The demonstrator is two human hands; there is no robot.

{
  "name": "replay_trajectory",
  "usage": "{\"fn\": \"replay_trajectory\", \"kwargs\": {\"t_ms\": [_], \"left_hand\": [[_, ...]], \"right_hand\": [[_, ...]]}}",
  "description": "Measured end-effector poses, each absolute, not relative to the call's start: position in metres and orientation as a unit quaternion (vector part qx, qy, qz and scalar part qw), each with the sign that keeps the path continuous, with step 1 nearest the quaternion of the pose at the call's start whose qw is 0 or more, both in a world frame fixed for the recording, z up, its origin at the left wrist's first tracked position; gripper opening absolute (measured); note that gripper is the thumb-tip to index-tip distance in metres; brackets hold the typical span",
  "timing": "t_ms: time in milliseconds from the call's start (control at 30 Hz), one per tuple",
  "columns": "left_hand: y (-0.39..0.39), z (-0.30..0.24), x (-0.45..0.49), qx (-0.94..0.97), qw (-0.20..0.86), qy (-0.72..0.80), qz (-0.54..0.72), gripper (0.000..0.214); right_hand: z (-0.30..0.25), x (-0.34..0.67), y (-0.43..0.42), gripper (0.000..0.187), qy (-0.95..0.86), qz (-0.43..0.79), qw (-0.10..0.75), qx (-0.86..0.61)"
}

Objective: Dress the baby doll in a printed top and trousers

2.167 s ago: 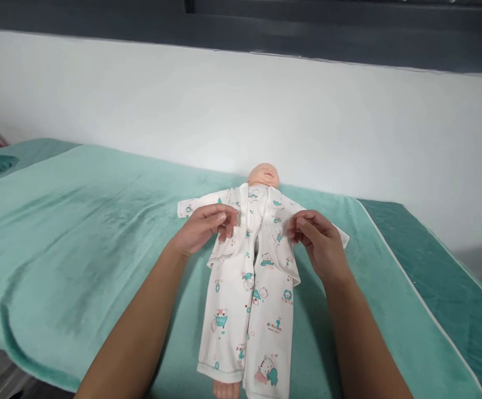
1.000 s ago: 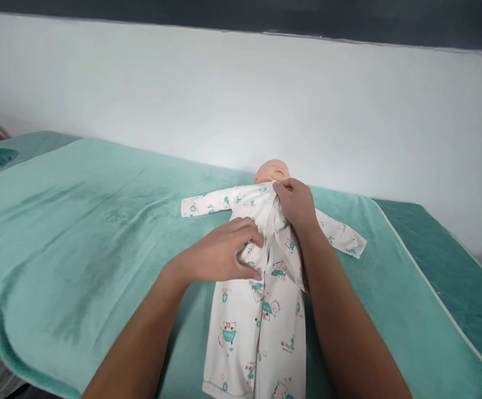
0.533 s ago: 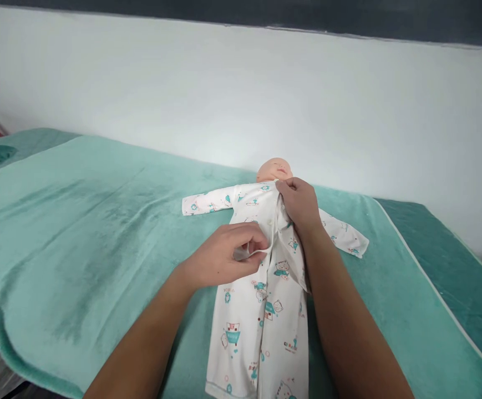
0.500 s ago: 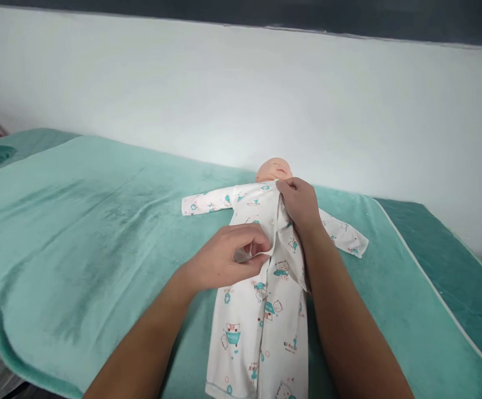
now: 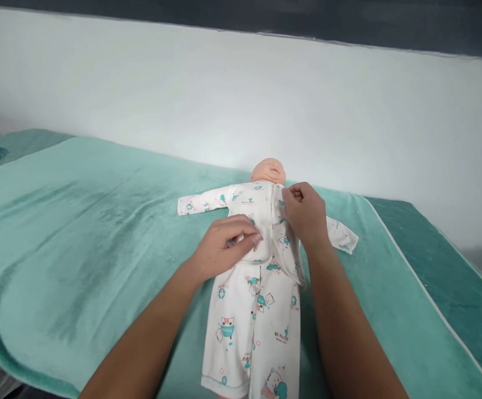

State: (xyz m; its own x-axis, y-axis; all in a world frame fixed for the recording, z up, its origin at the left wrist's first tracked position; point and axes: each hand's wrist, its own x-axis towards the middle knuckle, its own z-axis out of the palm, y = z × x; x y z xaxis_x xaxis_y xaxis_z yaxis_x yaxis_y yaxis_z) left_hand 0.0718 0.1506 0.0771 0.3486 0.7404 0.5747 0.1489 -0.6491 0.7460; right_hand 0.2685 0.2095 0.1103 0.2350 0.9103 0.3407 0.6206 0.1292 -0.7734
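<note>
A baby doll (image 5: 268,169) lies on its back, dressed in a white printed top (image 5: 245,195) and matching trousers (image 5: 230,354). The top's two front panels meet at the chest and spread apart lower down. Over the panel on the left, my left hand (image 5: 224,246) hovers or rests with its fingers loosely bent, no cloth visibly gripped. Beside the upper chest on the right is my right hand (image 5: 307,213), its fingers curled in. Whether those fingertips pinch anything is hidden. Both sleeves stretch outward, the right one partly behind my right hand.
A light green plush blanket (image 5: 78,221) covers the surface under the doll. Darker green cloth (image 5: 444,266) shows along the right side. A white wall (image 5: 182,94) rises behind the doll's head, with a dark band above.
My left hand has let go of the top's lower edge, and that panel lies flatter. My right hand has moved off the collar, slightly right and down. The view has shifted a little.
</note>
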Motion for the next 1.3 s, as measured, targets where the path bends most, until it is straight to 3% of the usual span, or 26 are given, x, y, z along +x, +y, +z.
{"fn": "replay_trajectory", "kwargs": {"t_ms": [133,233,400,467,667,767,867,933,1167,1300], "left_hand": [[0.161,0.071,0.069,0.715,0.296,0.353,0.526,0.016],[0.166,0.068,0.065,0.693,0.302,0.385,0.530,0.016],[0.171,0.062,0.060,0.656,0.336,0.416,0.533,0.020],[0.174,0.059,0.059,0.634,0.361,0.431,0.532,0.020],[0.178,0.055,0.056,0.617,0.378,0.454,0.520,0.021],[0.177,0.054,0.055,0.624,0.370,0.462,0.510,0.024],[0.179,0.055,0.056,0.644,0.328,0.460,0.516,0.024],[0.184,0.058,0.060,0.661,0.285,0.447,0.531,0.020],[0.235,0.084,0.095,0.661,0.268,0.452,0.535,0.020],[0.267,0.096,0.117,0.672,0.309,0.491,0.460,0.019]], "right_hand": [[0.144,0.274,0.166,0.040,-0.717,0.193,0.226,-0.631],[0.164,0.270,0.137,0.042,-0.768,0.210,0.068,-0.601],[0.164,0.251,0.120,0.022,-0.825,0.134,-0.033,-0.548],[0.161,0.246,0.120,0.020,-0.842,0.159,-0.048,-0.513],[0.166,0.260,0.133,0.025,-0.816,0.385,0.006,-0.431],[0.158,0.271,0.151,0.017,-0.770,0.432,0.182,-0.433],[0.133,0.273,0.177,0.015,-0.668,0.315,0.416,-0.530],[0.116,0.272,0.195,0.015,-0.608,0.230,0.479,-0.590],[0.100,0.264,0.236,0.033,-0.622,0.155,0.357,-0.679],[0.103,0.261,0.243,0.027,-0.614,0.145,0.326,-0.704]]}}
